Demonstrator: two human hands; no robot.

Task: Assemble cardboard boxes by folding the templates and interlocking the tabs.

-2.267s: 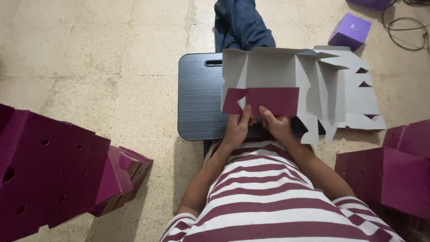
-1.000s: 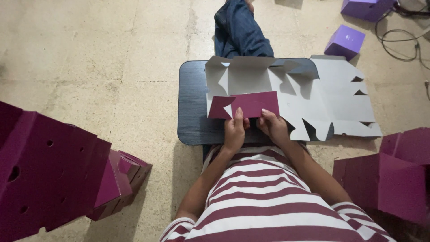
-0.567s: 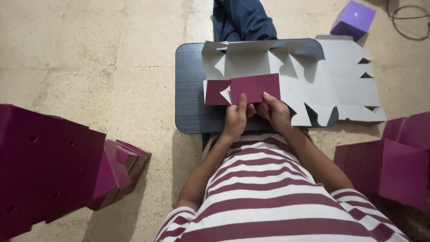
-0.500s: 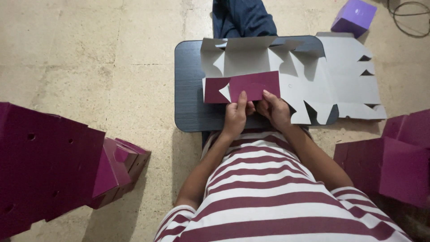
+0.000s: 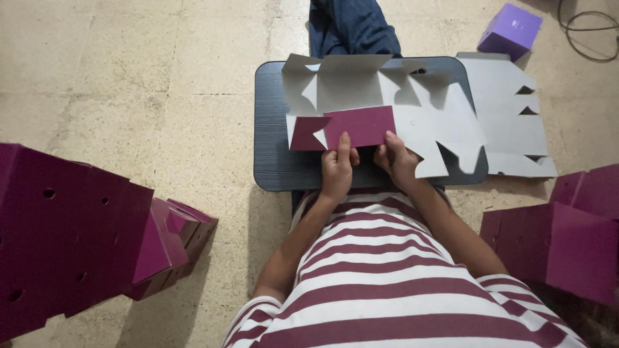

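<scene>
A flat die-cut cardboard box blank (image 5: 438,109), grey on the upturned side and maroon on the other, lies across a dark lap tray (image 5: 274,129). One near flap (image 5: 354,127) is folded over and shows its maroon face. My left hand (image 5: 336,171) presses the flap's lower edge with its fingers on top. My right hand (image 5: 394,159) grips the same flap at its right corner.
Folded maroon boxes (image 5: 77,238) are stacked on the floor at the left. More maroon boxes (image 5: 561,238) sit at the right. A small purple box (image 5: 510,29) and a cable (image 5: 590,26) lie at the far right. My blue-trousered leg (image 5: 351,29) stretches beyond the tray.
The cardboard blank has slid left and settled flatter on the tray. The maroon flap is folded further over, and both hands stay on its near edge.
</scene>
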